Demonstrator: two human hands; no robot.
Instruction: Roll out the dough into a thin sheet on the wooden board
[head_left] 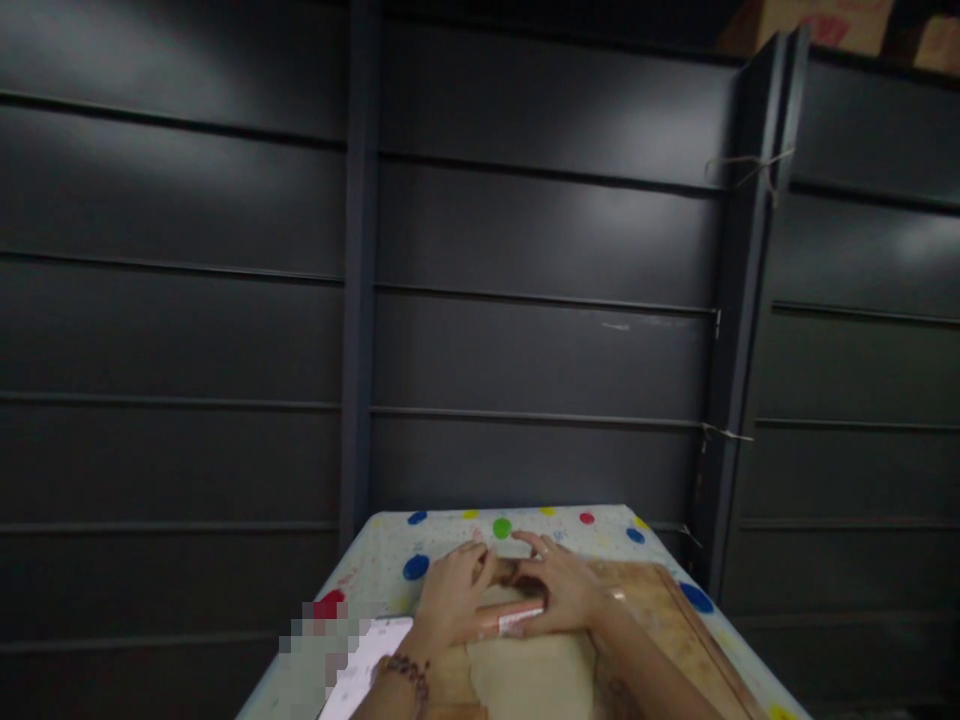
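Observation:
A flat pale sheet that looks like rolled dough (536, 675) lies on a wooden board (645, 600). Across it runs a pinkish stick with a white label (491, 622); its exact kind is unclear. My left hand (450, 590) is at the stick's left part, its fingers curled in. From the right, my right hand (562, 585) arches over the stick, thumb near the labelled end and forefinger stretched forward. Dark shadow between the hands hides what the fingertips touch. A beaded bracelet (405, 675) circles my left wrist.
Underneath is a white tablecloth with coloured dots (442, 530). A bright-screened phone or tablet (367, 665) lies left of the board, partly pixelated. Dark metal panels (540, 350) rise behind the table. Cardboard boxes (825, 25) sit high at the upper right.

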